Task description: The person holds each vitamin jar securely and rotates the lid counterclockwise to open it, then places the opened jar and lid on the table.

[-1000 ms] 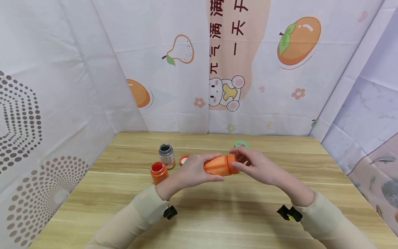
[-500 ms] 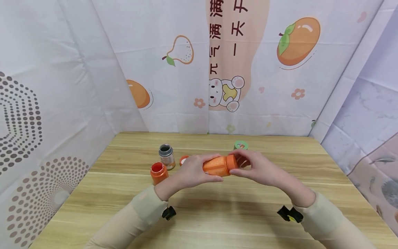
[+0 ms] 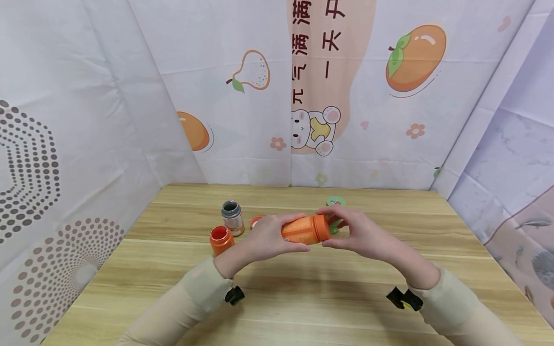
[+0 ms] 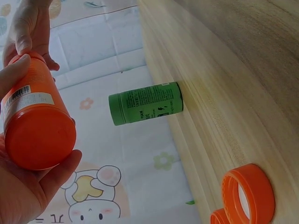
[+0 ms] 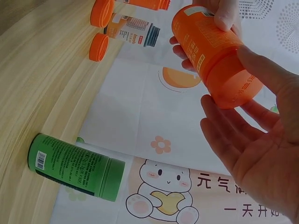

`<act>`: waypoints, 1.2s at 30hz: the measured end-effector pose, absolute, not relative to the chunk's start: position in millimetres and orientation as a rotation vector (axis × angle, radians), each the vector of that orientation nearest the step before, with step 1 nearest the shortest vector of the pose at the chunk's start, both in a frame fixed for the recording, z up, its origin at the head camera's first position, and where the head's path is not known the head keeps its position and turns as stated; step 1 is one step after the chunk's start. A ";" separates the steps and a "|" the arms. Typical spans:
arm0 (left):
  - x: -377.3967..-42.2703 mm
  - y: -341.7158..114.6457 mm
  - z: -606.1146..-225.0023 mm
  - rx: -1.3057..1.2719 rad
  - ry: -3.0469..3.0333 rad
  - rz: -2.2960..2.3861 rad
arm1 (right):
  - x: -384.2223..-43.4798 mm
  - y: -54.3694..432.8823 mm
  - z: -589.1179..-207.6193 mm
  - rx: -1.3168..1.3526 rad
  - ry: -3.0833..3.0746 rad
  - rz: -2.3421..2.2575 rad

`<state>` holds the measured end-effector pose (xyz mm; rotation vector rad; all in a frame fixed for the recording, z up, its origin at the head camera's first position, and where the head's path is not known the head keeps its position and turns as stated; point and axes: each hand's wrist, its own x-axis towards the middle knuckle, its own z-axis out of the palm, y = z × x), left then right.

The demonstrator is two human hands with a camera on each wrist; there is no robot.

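In the head view, my left hand (image 3: 270,238) grips an orange bottle (image 3: 300,230) by its body, holding it nearly lengthwise above the table. My right hand (image 3: 359,230) is at the bottle's right end, thumb and fingers curved round the orange cap (image 3: 322,228). From the right wrist, the thumb lies along the upper side of the cap (image 5: 233,84) and the fingertips are at its lower side. The bottle's base and a barcode label face the left wrist camera, while the left palm hides part of the body (image 4: 39,140).
A green lidded bottle (image 4: 147,103) stands behind the hands. On the left are an uncapped orange bottle (image 3: 221,242) and an uncapped grey bottle (image 3: 232,221). Loose orange caps (image 5: 98,46) lie near them on the wooden table (image 3: 277,312). Printed curtains surround the table.
The right thumb and fingers have shifted around the cap, the thumb moving down to its lower edge. The left hand and the bottle have hardly moved.
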<state>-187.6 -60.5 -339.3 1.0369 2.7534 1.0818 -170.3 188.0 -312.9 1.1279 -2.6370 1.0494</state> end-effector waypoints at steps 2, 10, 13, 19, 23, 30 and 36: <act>-187.6 -60.4 -339.7 1.041 2.750 1.087 | -169.7 188.0 -312.6 1.126 -2.635 1.030; -187.0 -60.5 -340.8 1.037 2.762 1.069 | -169.5 188.6 -312.3 1.057 -2.698 1.075; -187.5 -60.2 -341.0 1.045 2.763 1.070 | -170.9 189.1 -313.0 0.996 -2.753 1.118; -187.7 -59.2 -339.7 1.051 2.763 1.059 | -171.1 187.7 -313.5 0.933 -2.869 1.127; -187.8 -59.2 -338.9 1.050 2.757 1.051 | -171.0 187.4 -314.1 0.935 -2.891 1.121; -186.9 -59.6 -338.6 1.021 2.756 1.061 | -170.6 186.6 -314.1 0.945 -2.869 1.102; -187.5 -60.1 -339.3 1.015 2.759 1.057 | -169.4 187.1 -313.1 0.974 -2.830 1.096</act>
